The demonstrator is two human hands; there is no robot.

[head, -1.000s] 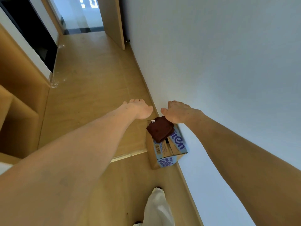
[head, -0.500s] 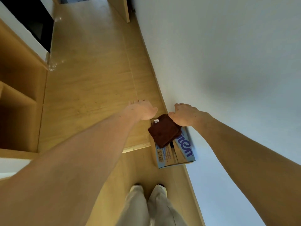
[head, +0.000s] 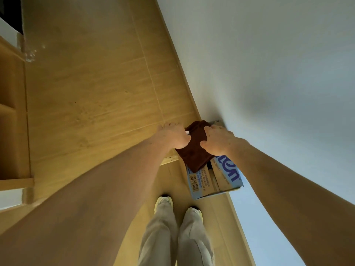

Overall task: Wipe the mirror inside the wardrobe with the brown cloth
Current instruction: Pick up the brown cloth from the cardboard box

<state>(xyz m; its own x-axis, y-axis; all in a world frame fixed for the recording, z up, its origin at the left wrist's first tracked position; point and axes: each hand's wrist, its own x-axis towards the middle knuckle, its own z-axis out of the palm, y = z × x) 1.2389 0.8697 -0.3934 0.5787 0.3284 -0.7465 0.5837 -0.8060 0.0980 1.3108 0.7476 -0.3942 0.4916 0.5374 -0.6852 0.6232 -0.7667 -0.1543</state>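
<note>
The brown cloth (head: 194, 153) lies folded on top of a cardboard box (head: 224, 177) that stands on the floor against the white wall. Both my arms reach down to it. My left hand (head: 172, 136) is at the cloth's left edge, by its small white tag, with the thumb on the fabric. My right hand (head: 219, 141) covers the cloth's right side, fingers curled over it and thumb pressed into the fabric. No mirror is in view.
The white wall (head: 269, 73) runs along the right. Light wooden floor (head: 96, 93) stretches ahead and to the left. Open wooden shelving (head: 13, 112) stands at the left edge. My legs and shoes (head: 176, 208) are just below the box.
I have leaned further down, and the view has tilted towards my feet. Both hands have closed in on the cloth, the left from beside it onto its edge and the right further over it.
</note>
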